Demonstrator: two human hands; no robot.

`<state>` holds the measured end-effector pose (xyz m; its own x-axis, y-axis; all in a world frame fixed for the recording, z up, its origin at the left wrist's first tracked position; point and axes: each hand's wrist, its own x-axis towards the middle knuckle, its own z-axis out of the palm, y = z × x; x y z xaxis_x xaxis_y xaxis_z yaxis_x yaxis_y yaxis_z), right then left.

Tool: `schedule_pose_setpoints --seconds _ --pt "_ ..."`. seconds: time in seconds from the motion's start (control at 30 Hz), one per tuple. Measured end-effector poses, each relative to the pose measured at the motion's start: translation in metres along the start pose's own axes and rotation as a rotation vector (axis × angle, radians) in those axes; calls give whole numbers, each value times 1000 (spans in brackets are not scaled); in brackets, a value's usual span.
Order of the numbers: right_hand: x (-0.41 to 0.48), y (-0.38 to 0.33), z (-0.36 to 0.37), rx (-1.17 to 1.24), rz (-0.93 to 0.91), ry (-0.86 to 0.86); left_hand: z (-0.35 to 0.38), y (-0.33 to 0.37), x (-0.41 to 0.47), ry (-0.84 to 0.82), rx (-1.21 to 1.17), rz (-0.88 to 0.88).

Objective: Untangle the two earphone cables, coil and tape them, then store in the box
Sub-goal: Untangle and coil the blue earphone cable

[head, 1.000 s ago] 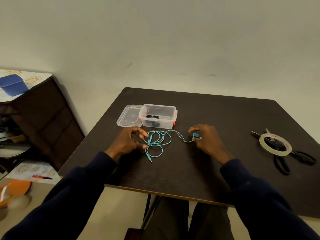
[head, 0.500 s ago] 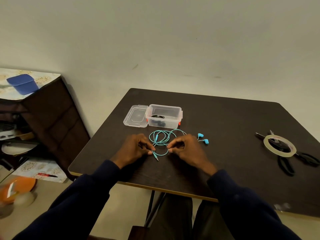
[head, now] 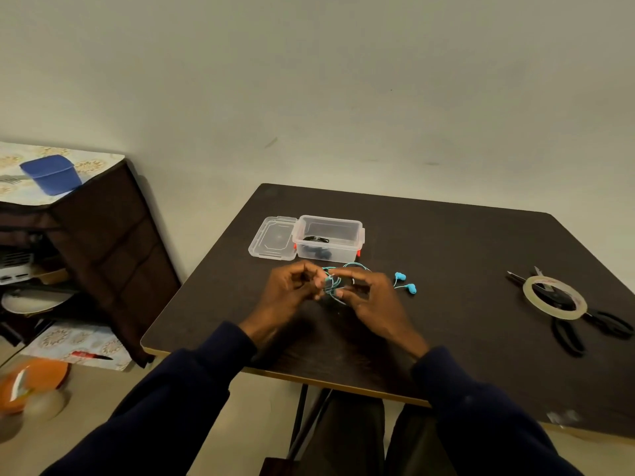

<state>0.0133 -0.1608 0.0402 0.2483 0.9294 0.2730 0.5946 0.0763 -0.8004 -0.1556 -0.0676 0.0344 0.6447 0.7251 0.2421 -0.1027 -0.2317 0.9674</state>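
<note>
A turquoise earphone cable (head: pixel 335 282) is gathered in loops between my two hands, just in front of the clear plastic box (head: pixel 357 231). My left hand (head: pixel 292 293) pinches the loops from the left and my right hand (head: pixel 371 298) pinches them from the right, slightly above the table. Its two blue earbuds (head: pixel 405 282) lie on the table to the right of my right hand. Dark earphones (head: pixel 318 247) lie inside the box. The box's clear lid (head: pixel 273 237) lies flat to its left.
A roll of clear tape (head: pixel 554 297) rests on black scissors (head: pixel 584 324) at the right of the dark table (head: pixel 464 252). A brown cabinet with a blue tub (head: pixel 51 173) stands at the left, with clutter on the floor below.
My right hand let go of the earbuds, moved left to the loops, and both hands have lifted the bundled cable off the table. The earbuds now lie to the right.
</note>
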Motion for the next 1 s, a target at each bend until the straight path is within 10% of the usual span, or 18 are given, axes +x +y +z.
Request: schedule_pose_setpoints --seconds 0.27,0.5,0.7,1.0 --pt "3 3 -18 148 -113 136 15 39 6 -89 -290 -30" --pt "7 5 -39 5 -359 246 18 46 2 -89 -310 -454" --pt "8 -3 -44 -16 -454 212 27 53 7 -127 -55 -252" --pt "8 -18 -59 42 -485 172 27 73 10 -382 -394 -323"
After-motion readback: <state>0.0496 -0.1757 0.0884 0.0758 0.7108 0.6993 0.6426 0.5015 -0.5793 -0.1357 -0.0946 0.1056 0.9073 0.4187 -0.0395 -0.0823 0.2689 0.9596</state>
